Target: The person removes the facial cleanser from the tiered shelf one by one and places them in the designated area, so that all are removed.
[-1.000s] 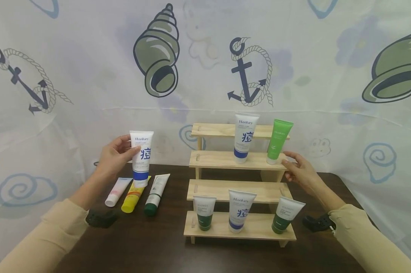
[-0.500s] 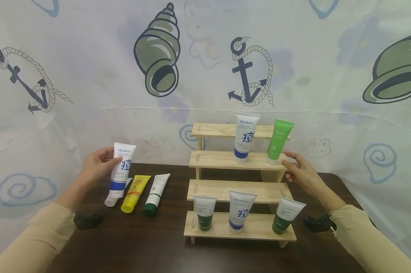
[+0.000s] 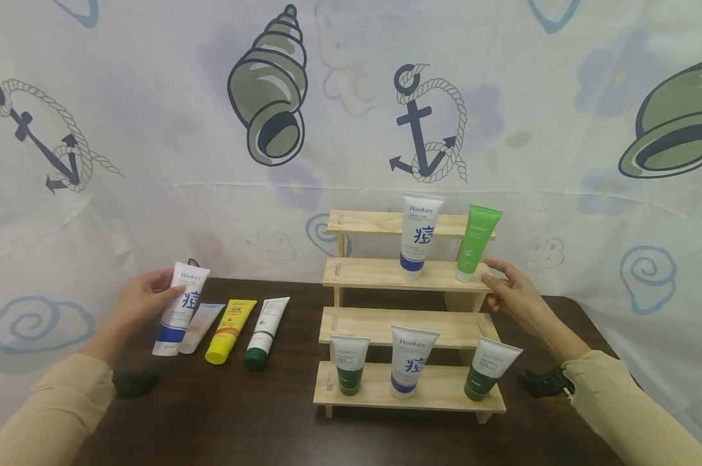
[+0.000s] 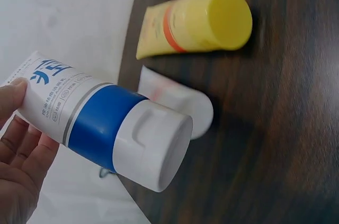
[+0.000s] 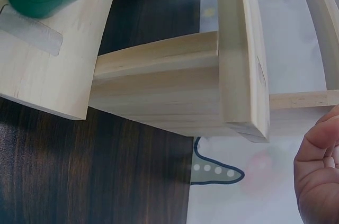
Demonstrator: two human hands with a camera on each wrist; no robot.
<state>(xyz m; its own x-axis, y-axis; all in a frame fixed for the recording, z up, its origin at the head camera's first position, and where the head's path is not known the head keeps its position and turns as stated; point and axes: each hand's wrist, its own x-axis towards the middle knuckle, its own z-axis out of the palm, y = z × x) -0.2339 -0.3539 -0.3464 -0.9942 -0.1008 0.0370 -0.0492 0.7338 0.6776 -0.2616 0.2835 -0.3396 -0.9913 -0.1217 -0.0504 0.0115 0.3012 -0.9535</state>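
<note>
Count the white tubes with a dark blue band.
3: a held tube in the left hand; an upper tube on the second shelf from the top, beside the green tube; a lower tube on the bottom shelf, at its middle. None appears hidden.

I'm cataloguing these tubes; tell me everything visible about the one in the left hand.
The white tube looks like plastic, with a flat end, "Hankey" and blue lettering, a blue band and a white cap. The left hand holds its upper part, thumb on the front. It tilts, cap end lower, beside the pale tube; whether it touches the table is unclear.
</note>
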